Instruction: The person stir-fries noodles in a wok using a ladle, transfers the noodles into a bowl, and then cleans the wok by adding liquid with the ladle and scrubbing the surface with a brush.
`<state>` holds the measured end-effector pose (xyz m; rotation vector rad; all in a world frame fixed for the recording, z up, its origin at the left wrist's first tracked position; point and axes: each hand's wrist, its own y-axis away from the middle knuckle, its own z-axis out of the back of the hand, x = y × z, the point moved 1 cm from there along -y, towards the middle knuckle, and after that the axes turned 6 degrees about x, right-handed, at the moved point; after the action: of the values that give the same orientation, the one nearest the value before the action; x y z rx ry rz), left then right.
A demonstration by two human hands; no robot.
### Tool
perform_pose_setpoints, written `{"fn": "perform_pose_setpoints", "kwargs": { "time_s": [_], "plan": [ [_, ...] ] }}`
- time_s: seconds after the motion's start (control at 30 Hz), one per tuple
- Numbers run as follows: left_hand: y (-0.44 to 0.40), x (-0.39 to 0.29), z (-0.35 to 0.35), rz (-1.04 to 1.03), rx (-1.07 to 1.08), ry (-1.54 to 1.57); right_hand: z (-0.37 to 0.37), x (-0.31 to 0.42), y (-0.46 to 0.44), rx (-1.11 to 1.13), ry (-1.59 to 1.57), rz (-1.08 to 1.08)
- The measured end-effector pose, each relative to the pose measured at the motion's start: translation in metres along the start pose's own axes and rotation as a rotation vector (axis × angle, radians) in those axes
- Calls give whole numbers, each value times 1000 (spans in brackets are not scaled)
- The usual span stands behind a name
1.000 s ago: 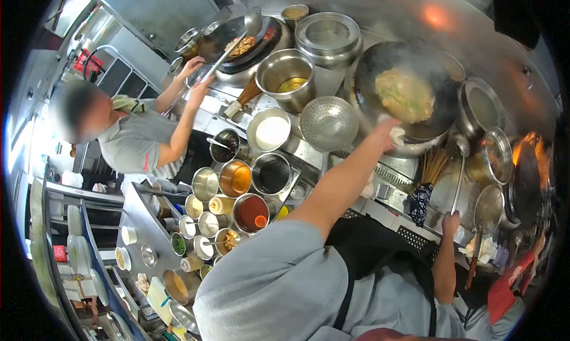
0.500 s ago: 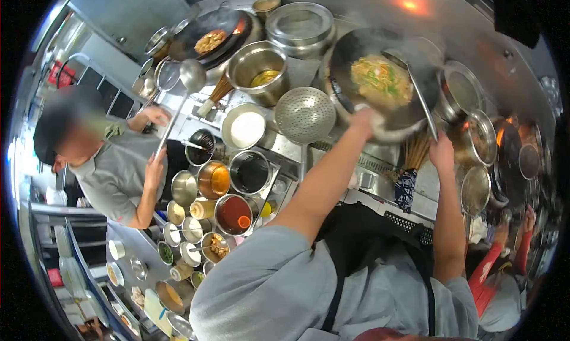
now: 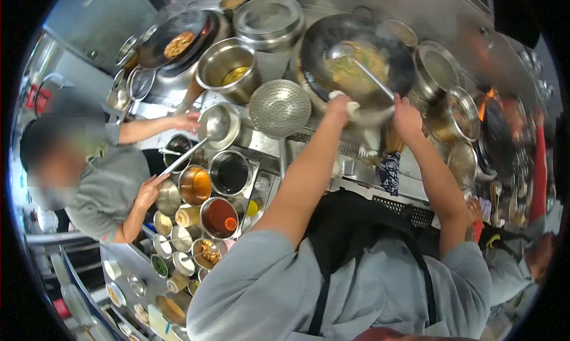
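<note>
A large dark wok (image 3: 313, 44) sits on the stove in front of me, steaming, with yellowish noodles and green strips (image 3: 369, 73) in it. My left hand (image 3: 338, 110) is closed on the wok's near rim, with a white cloth (image 3: 353, 107) bunched in its grip. In my right hand (image 3: 407, 118) is the handle of a long metal ladle (image 3: 373, 78), fingers wrapped round it. The ladle's bowl rests over the food at the upper left of the heap. Motion blurs the wok's near edge.
A perforated strainer (image 3: 279, 108) lies left of the wok, near a steel pot of oil (image 3: 228, 70). Sauce pots, including a red one (image 3: 218, 217), stand lower left. At left a co-worker (image 3: 113, 192) holds another ladle (image 3: 214, 123). A bamboo brush (image 3: 394, 140) stands below my right hand.
My right hand has moved left and up, carrying the ladle's bowl across the food. My left hand stays at the wok's rim. The co-worker's ladle has come down over a white-filled pot.
</note>
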<state>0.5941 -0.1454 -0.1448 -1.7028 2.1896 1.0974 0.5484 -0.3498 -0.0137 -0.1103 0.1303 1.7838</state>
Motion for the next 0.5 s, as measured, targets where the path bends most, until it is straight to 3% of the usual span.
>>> {"fn": "perform_pose_setpoints", "kwargs": {
  "time_s": [0.03,0.23,0.37,0.5],
  "plan": [
    [3,-3,-5,20,-104,-49,-2,-12,8,-3,34,1],
    [14,-10,-8,48,-56,-132,21,-63,35,4,5,20],
    [15,-11,-10,66,-96,-153,42,-52,18,-3,-153,-94],
    [16,-13,-11,78,-131,-145,13,-39,-46,32,-202,-139]
  ]
}}
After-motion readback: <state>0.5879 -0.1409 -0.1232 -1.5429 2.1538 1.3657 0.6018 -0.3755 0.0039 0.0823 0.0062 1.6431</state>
